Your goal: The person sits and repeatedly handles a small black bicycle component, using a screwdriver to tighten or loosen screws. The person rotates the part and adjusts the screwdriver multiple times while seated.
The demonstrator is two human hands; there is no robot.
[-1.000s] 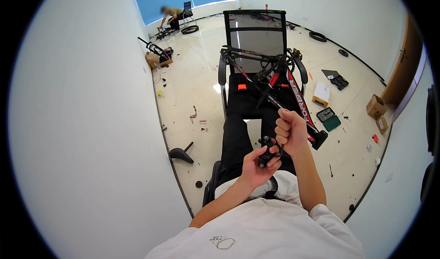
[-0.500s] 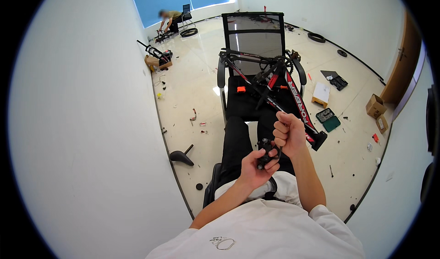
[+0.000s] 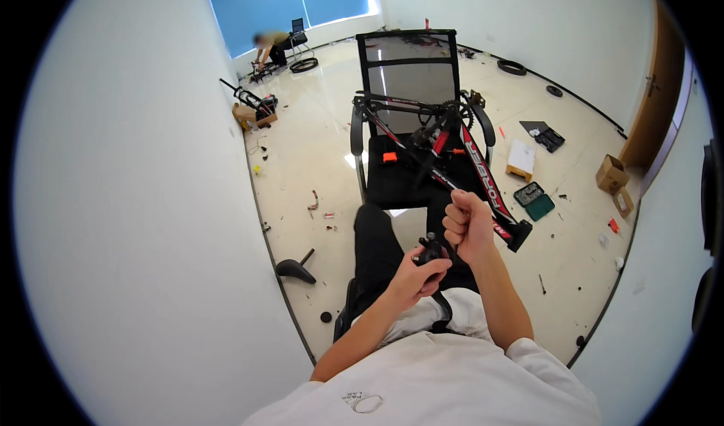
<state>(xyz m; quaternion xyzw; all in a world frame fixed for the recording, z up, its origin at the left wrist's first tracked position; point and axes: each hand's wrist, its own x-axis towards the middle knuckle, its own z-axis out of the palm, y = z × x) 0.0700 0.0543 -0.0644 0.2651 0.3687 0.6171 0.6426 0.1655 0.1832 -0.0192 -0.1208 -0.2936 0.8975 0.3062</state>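
One mesh-backed chair (image 3: 411, 83), black. Bears across it one bicycle frame (image 3: 483, 173), black, red and white; on its seat, one small orange item (image 3: 389, 157). On chair's near side: one small black part (image 3: 431, 255), clasped in left hand (image 3: 412, 281), fingers wrapped round it; just beside, right hand (image 3: 468, 228), fingers curled into a fist, contents impossible to tell. On floor right of chair: one open green case (image 3: 539, 207).
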